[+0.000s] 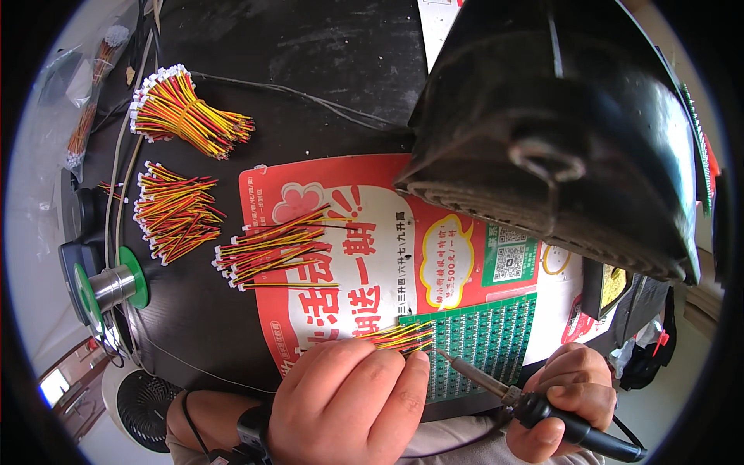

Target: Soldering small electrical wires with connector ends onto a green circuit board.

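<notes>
My right hand [570, 403] grips a soldering iron [554, 422] by its black handle. The iron's tip points left, over a green circuit board panel [484, 349] with many small repeated units. My left hand [353, 403] is closed at the panel's left edge, its fingertips close to the iron's tip; what it pinches is hidden. Just beyond those fingers, short red and yellow wires [399, 335] reach over the board's edge. A loose group of red, yellow and black wires with white connectors [283, 252] lies farther off on a red and white printed sheet [267, 190].
A large black hood [542, 139] looms at the right. To the left are a rubber-banded wire bundle [190, 112], a loose wire pile [178, 213] and a solder spool [114, 287] with green flanges. A yellow sponge [613, 288] is at the right; a fan [147, 407], lower left.
</notes>
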